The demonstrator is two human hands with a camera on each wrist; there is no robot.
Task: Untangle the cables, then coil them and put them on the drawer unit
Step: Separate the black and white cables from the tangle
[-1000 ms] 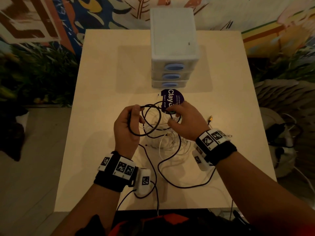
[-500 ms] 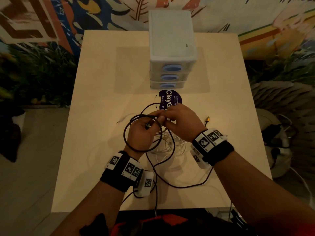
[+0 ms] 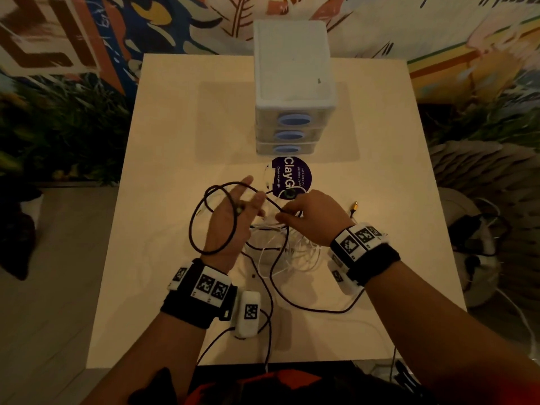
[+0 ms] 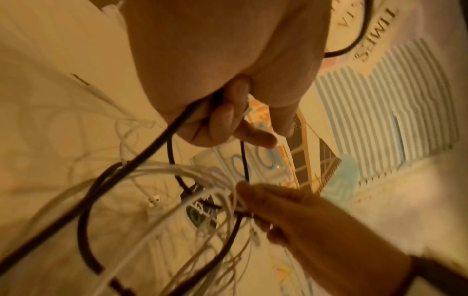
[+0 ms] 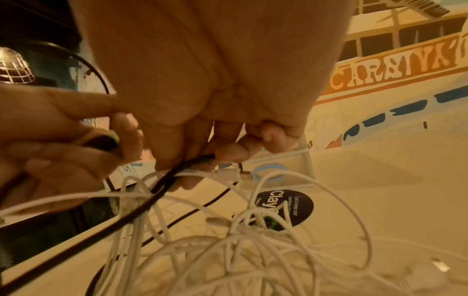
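A black cable [image 3: 190,229] lies in loops round my left hand [image 3: 248,206] above the table's middle. The left wrist view shows its fingers [image 4: 228,120] curled on the black cable [image 4: 142,158]. In the right wrist view they hold its dark plug [image 5: 101,142]. The left index finger points forward. My right hand [image 3: 285,216] pinches the same black cable [image 5: 142,210] just to the right; its fingers [image 5: 228,154] are curled on it. A tangle of thin white cables [image 3: 292,249] lies on the table under both hands. The white drawer unit [image 3: 292,68] stands behind, with nothing on top.
A round purple sticker [image 3: 292,176] lies on the table [image 3: 163,141] in front of the drawers. A yellow-tipped connector [image 3: 355,206] rests to the right of my right hand. The black cable's tail [image 3: 321,311] runs toward the near edge. Plants and clutter surround the table.
My left hand has stretched its index finger forward, and the black loops now hang wider round it. The two hands have moved slightly apart after meeting half a second ago.
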